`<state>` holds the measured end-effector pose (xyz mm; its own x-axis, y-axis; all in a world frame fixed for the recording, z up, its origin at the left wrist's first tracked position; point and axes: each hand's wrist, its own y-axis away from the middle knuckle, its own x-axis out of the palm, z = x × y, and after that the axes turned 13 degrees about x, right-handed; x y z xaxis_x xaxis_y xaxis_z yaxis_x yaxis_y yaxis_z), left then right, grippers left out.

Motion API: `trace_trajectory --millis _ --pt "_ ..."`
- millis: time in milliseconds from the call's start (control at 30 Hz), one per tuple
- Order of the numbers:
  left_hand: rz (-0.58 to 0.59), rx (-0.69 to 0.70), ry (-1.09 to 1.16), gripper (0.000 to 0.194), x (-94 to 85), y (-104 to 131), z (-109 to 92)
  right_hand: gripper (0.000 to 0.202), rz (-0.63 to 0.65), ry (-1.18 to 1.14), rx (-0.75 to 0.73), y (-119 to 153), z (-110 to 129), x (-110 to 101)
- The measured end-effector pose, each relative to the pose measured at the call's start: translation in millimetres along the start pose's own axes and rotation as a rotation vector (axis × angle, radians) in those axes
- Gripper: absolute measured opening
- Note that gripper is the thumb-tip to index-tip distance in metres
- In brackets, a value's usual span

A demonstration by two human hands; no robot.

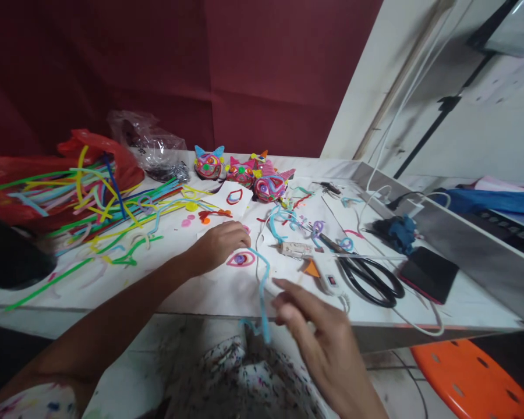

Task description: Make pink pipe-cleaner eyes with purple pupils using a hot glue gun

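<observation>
My left hand (222, 245) rests over the table with its fingers closed on one end of a light blue pipe cleaner (264, 291). The strip bends down past the table's front edge, and its lower end curls in front of my lap. Beside its right side is my right hand (317, 331), slightly blurred, fingers apart and nothing visibly held. Just right of my left hand lies an eye shape (240, 259) in pink outline with a purple middle, on white paper (187, 299). A glue gun (329, 273) lies beyond my right hand, its nozzle pointing left.
Black-handled scissors (371, 279) and a dark phone-like slab (428, 273) lie at right. Several colourful cat-like heads (268, 187) stand at the back. Loose pipe cleaners (91, 203) spill from a red bag (126, 166) at left. An orange stool (475, 378) stands below.
</observation>
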<state>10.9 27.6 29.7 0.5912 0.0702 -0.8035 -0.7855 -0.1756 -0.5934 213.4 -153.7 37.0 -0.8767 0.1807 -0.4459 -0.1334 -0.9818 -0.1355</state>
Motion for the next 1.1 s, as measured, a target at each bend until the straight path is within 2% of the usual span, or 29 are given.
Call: trace_trajectory --millis 67,133,300,433,533,633,767,900,1000,1100 --pt "0.007 0.024 0.01 0.038 -5.9 -7 -12 0.036 -0.16 -0.066 0.062 -4 -2 -6" --pt "0.012 0.059 0.009 0.036 -11.0 -12 -25 0.037 -0.165 -0.116 0.121 -11 -2 -8" --pt "-0.041 0.129 -0.062 0.029 -12.9 -13 -54 0.038 0.152 -0.288 0.204 -23 -2 -3" --pt "-0.095 0.136 -0.162 0.031 -9.2 0 -74 0.041 0.307 -0.379 0.288 -19 -5 1" --pt "-0.09 0.104 -0.209 0.031 -7.6 14 -89 0.043 0.355 -0.41 0.34 -15 -7 5" --pt "-0.099 0.01 -0.206 0.027 -4.4 27 -103 0.044 0.341 -0.469 0.369 -13 -8 13" --pt "-0.136 -0.268 0.005 0.02 0.2 36 -112 0.044 0.331 -0.572 0.386 -16 -12 26" --pt "-0.14 -0.58 0.344 0.015 1.9 34 -108 0.047 0.274 -0.702 0.429 -24 -18 36" --pt "-0.16 -0.786 0.601 0.021 3.6 31 -103 0.048 0.219 -0.785 0.44 -31 -20 39" --pt "-0.184 -0.93 0.763 0.028 6.0 26 -98 0.046 0.18 -0.818 0.433 -35 -20 41"
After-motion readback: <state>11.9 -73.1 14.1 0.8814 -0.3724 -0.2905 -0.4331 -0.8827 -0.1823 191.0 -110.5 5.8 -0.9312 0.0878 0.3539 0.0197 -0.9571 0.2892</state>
